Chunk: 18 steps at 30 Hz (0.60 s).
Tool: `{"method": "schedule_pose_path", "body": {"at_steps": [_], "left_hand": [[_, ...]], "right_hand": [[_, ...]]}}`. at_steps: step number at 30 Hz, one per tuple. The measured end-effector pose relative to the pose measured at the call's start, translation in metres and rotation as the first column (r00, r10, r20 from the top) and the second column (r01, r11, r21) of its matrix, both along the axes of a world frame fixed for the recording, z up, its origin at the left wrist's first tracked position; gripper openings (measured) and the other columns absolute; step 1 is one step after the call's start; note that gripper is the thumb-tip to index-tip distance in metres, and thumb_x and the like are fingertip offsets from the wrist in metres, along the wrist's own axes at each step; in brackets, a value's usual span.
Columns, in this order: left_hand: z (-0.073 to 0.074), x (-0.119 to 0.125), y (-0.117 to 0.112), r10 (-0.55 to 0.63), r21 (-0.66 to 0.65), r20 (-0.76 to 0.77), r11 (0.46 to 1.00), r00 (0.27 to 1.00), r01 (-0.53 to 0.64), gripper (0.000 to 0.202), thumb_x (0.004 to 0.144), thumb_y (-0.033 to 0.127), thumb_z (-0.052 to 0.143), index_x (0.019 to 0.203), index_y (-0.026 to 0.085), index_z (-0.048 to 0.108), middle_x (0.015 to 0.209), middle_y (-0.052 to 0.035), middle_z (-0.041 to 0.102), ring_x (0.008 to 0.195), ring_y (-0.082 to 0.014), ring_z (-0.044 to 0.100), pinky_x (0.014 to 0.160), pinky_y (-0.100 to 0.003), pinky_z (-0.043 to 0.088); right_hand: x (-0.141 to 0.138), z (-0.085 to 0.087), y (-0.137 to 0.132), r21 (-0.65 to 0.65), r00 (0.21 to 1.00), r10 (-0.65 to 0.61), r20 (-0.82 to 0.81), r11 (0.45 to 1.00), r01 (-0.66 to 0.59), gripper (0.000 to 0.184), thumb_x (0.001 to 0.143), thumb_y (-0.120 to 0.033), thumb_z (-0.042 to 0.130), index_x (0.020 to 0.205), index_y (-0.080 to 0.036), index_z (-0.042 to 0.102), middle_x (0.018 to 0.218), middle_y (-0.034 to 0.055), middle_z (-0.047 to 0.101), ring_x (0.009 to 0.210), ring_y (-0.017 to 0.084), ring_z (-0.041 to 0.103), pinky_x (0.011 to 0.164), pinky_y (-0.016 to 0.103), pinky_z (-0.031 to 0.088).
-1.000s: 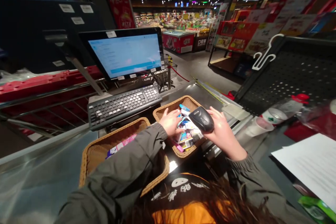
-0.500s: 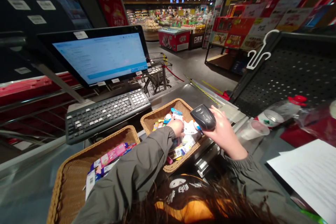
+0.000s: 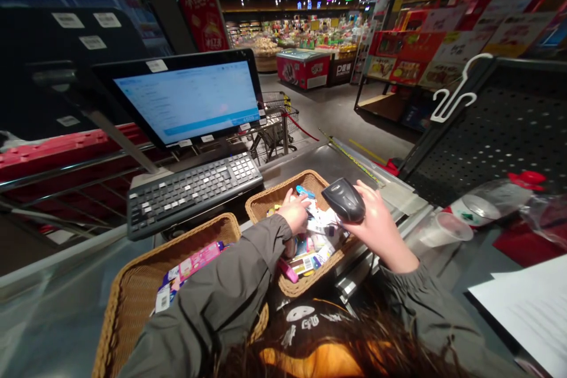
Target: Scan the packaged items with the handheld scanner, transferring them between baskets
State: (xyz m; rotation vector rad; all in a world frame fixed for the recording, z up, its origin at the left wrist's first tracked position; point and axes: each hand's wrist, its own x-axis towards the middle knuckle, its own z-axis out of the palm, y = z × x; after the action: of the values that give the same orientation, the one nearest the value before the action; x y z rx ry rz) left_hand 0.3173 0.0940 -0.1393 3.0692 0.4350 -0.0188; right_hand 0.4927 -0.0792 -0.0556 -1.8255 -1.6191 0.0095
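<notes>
My right hand (image 3: 376, 224) is wrapped round a black barcode scanner (image 3: 343, 199), held above the right edge of a wicker basket (image 3: 261, 192). Over that basket's contents my left hand (image 3: 293, 212) reaches with its fingers apart, touching or just above the small packages. Those packages (image 3: 305, 263) are a jumble of white, blue and yellow wrappers, some with barcodes. To the left lies a second wicker basket (image 3: 119, 313), holding a pink and purple package (image 3: 195, 263). My left sleeve hides part of this basket.
A black keyboard (image 3: 195, 192) and a lit monitor (image 3: 190, 100) stand beyond the left basket. On the right are a clear plastic cup (image 3: 445, 229), printed papers (image 3: 527, 307) and a black perforated panel (image 3: 500, 118) with a white hanger (image 3: 456, 94).
My left hand has lifted slightly and its fingers have spread over the packages. The scanner stays in my right hand at nearly the same place. The view has shifted a little to the left.
</notes>
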Motion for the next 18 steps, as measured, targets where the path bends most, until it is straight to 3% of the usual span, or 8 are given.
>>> {"method": "schedule_pose_path", "body": {"at_steps": [4, 10, 14, 18], "left_hand": [[0.05, -0.037, 0.006, 0.128, -0.006, 0.07, 0.992, 0.989, -0.128, 0.016, 0.075, 0.035, 0.073, 0.084, 0.023, 0.074, 0.14, -0.0058, 0.06, 0.143, -0.0341, 0.037, 0.117, -0.071, 0.005], [0.132, -0.109, 0.002, 0.256, 0.201, 0.309, 0.924, 0.916, -0.326, 0.01, 0.072, 0.023, 0.077, 0.071, 0.018, 0.067, 0.146, -0.0122, 0.053, 0.144, -0.0363, 0.037, 0.114, -0.074, 0.015], [0.17, -0.153, -0.006, 0.275, 0.317, 0.469, 0.835, 0.839, -0.45, 0.01, 0.076, 0.023, 0.074, 0.073, 0.018, 0.066, 0.15, -0.0138, 0.048, 0.145, -0.0361, 0.035, 0.114, -0.073, 0.017], [0.201, -0.188, -0.015, 0.273, 0.397, 0.565, 0.738, 0.779, -0.546, 0.007, 0.081, 0.025, 0.069, 0.077, 0.019, 0.067, 0.151, -0.0131, 0.046, 0.146, -0.0345, 0.034, 0.116, -0.071, 0.014]], "right_hand": [[-0.01, 0.002, 0.003, 0.022, 1.0, 0.02, 0.02, 1.0, -0.021, 0.042, 0.074, -0.035, 0.069, 0.113, -0.019, 0.063, 0.129, 0.0181, 0.061, 0.138, 0.043, 0.043, 0.111, 0.074, 0.025], [-0.036, 0.007, 0.017, 0.162, 0.996, 0.063, 0.063, 0.984, -0.073, 0.044, 0.076, -0.034, 0.065, 0.118, -0.019, 0.059, 0.13, 0.0179, 0.061, 0.137, 0.042, 0.044, 0.112, 0.071, 0.027], [-0.059, 0.023, 0.032, 0.234, 0.983, 0.129, 0.128, 0.96, -0.156, 0.038, 0.08, -0.035, 0.062, 0.115, -0.018, 0.059, 0.131, 0.018, 0.059, 0.138, 0.042, 0.042, 0.111, 0.071, 0.028], [-0.088, 0.051, 0.044, 0.313, 0.968, 0.175, 0.182, 0.923, -0.226, 0.037, 0.081, -0.035, 0.06, 0.115, -0.018, 0.06, 0.132, 0.0184, 0.058, 0.138, 0.043, 0.042, 0.109, 0.069, 0.032]]}}
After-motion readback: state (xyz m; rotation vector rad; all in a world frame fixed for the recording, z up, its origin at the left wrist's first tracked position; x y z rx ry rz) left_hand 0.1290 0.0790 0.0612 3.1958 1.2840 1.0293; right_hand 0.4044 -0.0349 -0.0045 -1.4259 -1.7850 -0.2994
